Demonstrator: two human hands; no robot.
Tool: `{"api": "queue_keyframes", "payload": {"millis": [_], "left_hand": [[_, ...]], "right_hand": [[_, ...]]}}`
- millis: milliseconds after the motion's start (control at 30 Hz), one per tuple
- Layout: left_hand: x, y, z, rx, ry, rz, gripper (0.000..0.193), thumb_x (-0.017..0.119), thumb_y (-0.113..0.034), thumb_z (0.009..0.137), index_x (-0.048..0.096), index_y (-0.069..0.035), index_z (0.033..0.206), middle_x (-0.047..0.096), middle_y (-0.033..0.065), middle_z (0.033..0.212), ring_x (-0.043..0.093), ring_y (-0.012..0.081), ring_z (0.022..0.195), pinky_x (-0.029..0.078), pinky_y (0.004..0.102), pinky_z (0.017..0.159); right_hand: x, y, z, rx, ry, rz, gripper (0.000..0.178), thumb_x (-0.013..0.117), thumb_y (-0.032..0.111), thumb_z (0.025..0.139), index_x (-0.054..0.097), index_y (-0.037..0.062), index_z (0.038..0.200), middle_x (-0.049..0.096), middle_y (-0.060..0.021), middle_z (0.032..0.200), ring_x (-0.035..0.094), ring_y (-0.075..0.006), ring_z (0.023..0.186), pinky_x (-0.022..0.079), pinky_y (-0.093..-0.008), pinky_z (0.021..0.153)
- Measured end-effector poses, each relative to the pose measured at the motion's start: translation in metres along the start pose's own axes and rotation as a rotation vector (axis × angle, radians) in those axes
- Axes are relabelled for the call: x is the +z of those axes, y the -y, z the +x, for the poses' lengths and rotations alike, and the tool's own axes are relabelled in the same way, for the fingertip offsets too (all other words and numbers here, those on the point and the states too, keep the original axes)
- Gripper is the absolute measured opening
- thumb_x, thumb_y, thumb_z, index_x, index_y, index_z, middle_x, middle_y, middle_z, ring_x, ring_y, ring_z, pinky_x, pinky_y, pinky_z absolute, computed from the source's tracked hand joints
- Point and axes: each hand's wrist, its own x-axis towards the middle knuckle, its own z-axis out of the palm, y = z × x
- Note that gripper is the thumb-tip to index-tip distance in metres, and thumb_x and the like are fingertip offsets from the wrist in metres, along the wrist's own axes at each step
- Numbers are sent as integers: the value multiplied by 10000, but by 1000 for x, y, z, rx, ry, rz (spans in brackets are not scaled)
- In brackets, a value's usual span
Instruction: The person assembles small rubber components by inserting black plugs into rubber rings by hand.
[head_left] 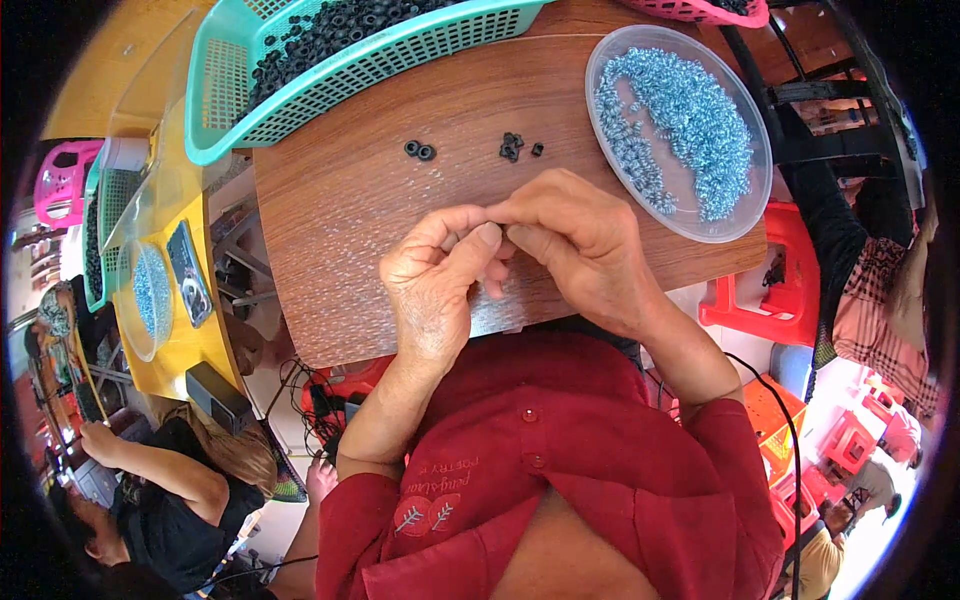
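Over the middle of the wooden table, my left hand [432, 268] and my right hand [588, 245] meet at the fingertips. Both are closed in a pinch, thumbs against index fingers. A speck of something dark shows between the thumb tips; the fingers cover the rest, so its kind is unclear. Just beyond the hands lie two thick black rings [420, 150] touching each other. To their right is a little cluster of small black pieces [511, 147], with a single black piece [538, 149] beside it.
A teal basket [200, 100] of black rings stands at the far left. A round clear tub [592, 75] at the right holds many small shiny blue pieces [690, 120]. On a yellow table left are a phone [188, 272] and another tub [150, 300]. A person in black [170, 510] sits lower left.
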Motion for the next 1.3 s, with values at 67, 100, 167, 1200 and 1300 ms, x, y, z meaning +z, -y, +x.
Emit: {"api": "queue_keyframes", "payload": {"millis": [67, 100, 167, 1200, 1300], "left_hand": [[0, 1, 0, 16, -18, -20, 140, 602, -4, 857, 605, 69, 977, 641, 104, 762, 573, 105, 570, 459, 207, 478], [-1, 2, 0, 2, -19, -55, 123, 600, 6, 849, 606, 68, 956, 638, 103, 755, 570, 106, 559, 455, 209, 471], [-2, 2, 1, -10, -20, -90, 107, 599, 16, 842, 607, 67, 935, 635, 102, 749, 566, 108, 548, 450, 211, 464], [-6, 5, -4, -75, 11, -174, 182, 597, -106, 887, 622, 70, 927, 642, 95, 833, 576, 140, 730, 449, 253, 696], [-12, 12, -1, -121, -26, -234, 187, 608, -115, 877, 620, 66, 923, 640, 96, 827, 575, 142, 726, 445, 254, 691]], "right_hand": [[3, -1, -4, -14, -29, 43, 169, 628, 3, 745, 664, 35, 907, 593, -95, 727, 574, -276, 716, 454, -367, 638], [3, 0, -5, -15, -30, 43, 169, 628, 3, 745, 664, 35, 907, 593, -95, 727, 574, -276, 716, 454, -367, 638], [2, 2, -5, -8, 5, -2, 226, 644, 4, 726, 654, 21, 951, 594, -92, 738, 573, -269, 711, 455, -365, 648], [21, -21, -2, -399, -104, -295, 390, 705, -9, 577, 580, -65, 943, 574, -147, 799, 524, -279, 640, 424, -354, 526], [26, -25, 0, -417, -159, -271, 293, 707, 86, 594, 579, -13, 838, 499, -107, 725, 478, -276, 637, 405, -378, 561]]}}
